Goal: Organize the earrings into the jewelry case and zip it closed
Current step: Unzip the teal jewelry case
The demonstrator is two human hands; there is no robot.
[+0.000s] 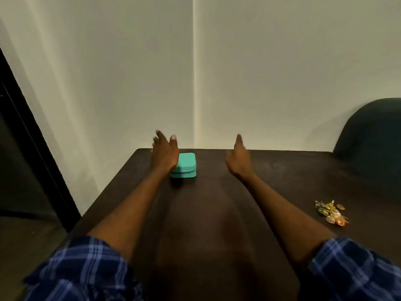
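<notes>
A small teal jewelry case [186,165] sits zipped shut near the far edge of the dark table [217,203]. My left hand [164,152] reaches out above the case's left side, fingers straight and spread, holding nothing. My right hand [239,158] is stretched forward over the table to the right of the case, fingers straight, also holding nothing. A heap of gold and coloured earrings [331,212] lies on the table at the right, well away from both hands.
White walls meet in a corner right behind the table's far edge. A dark chair back [371,135] rises at the far right. A black frame [32,137] stands at the left, past the table's left edge.
</notes>
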